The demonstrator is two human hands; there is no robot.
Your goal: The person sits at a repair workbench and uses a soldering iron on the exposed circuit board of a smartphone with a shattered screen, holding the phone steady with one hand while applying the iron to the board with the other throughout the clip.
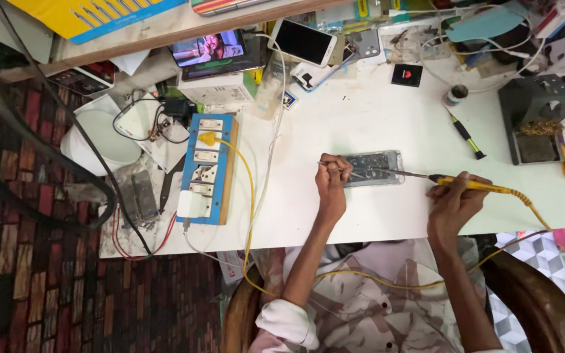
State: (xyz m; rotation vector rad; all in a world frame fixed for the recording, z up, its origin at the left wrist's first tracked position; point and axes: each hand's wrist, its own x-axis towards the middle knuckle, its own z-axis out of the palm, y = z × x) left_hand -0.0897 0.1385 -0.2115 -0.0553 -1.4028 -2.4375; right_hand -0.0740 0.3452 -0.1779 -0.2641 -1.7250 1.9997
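Observation:
An opened phone lies on the white table, its circuitry showing. My left hand rests at the phone's left end and pinches a thin wire or tweezers over it. My right hand grips a yellow-handled soldering iron whose metal tip reaches left onto the phone. A yellow cord runs from the iron off the table's right edge toward my lap.
A blue switch-and-socket board with a yellow plug lies at the left. A screwdriver, a grey solder stand, a white phone, a lit tablet and cables crowd the back. A white bucket stands left.

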